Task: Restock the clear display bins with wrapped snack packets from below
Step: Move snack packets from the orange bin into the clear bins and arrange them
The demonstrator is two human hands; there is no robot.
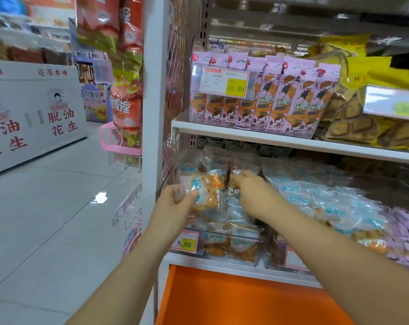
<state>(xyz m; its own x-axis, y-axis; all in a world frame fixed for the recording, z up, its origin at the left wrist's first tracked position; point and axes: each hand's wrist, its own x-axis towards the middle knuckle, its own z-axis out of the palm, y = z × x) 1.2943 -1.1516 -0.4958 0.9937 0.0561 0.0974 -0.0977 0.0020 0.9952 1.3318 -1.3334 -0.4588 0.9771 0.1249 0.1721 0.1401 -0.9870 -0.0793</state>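
My left hand [175, 202] grips a clear wrapped snack packet [204, 191] with orange pieces and a blue label, held over the leftmost clear display bin [231, 236] on the lower shelf. My right hand [250, 188] reaches into the same bin just to the right, fingers curled and pinching another clear packet [238, 171] near the back. More packets of the same kind lie in the bin under both hands. A yellow 8.80 price tag [187, 241] sits on the bin's front.
A bin of blue-labelled packets [334, 207] and purple ones [405, 231] lies to the right. The white upper shelf [245, 133] carries pink snack packs [269, 99]. An orange panel [234, 299] fronts the base. Tiled aisle floor [46, 207] lies left.
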